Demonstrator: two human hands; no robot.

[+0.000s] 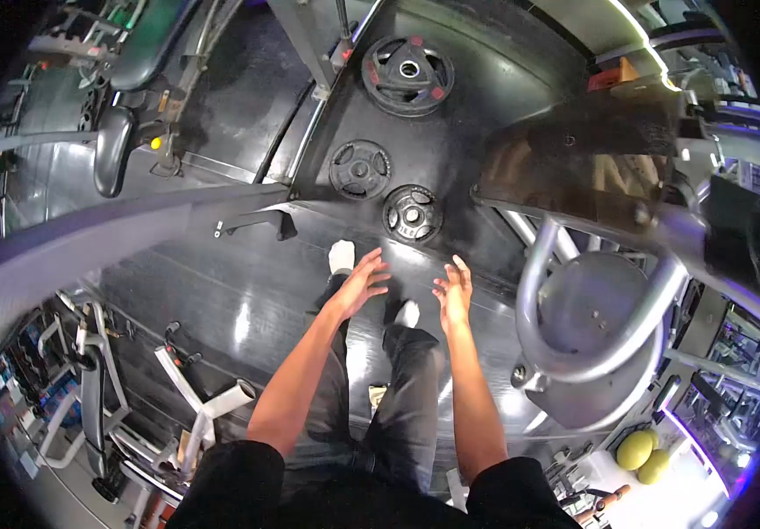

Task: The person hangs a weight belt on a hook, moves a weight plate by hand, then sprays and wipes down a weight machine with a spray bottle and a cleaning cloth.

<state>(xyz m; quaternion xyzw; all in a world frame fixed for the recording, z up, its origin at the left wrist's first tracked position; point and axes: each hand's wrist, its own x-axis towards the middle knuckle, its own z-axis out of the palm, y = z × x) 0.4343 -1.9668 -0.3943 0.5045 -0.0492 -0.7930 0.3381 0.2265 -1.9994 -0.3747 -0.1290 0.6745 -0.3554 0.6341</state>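
Both my hands reach forward over the dark floor, apart from each other and with nothing in them. My left hand [363,284] has its fingers spread, with the palm turned inward. Across from it, my right hand [454,289] is held with fingers apart and slightly bent. Just beyond my hands lies a small black weight plate [412,231] with a metal centre. A medium grey weight plate [359,184] lies flat a little farther off to the left. The farthest is a large weight plate [382,87] with red marks, apparently stacked on another.
On the left a thick grey machine beam [133,225] crosses at an angle, with a black bracket [261,224] near its end. A machine with curved silver tubes [530,300] stands close on the right. My feet in white socks [341,256] are on the floor below.
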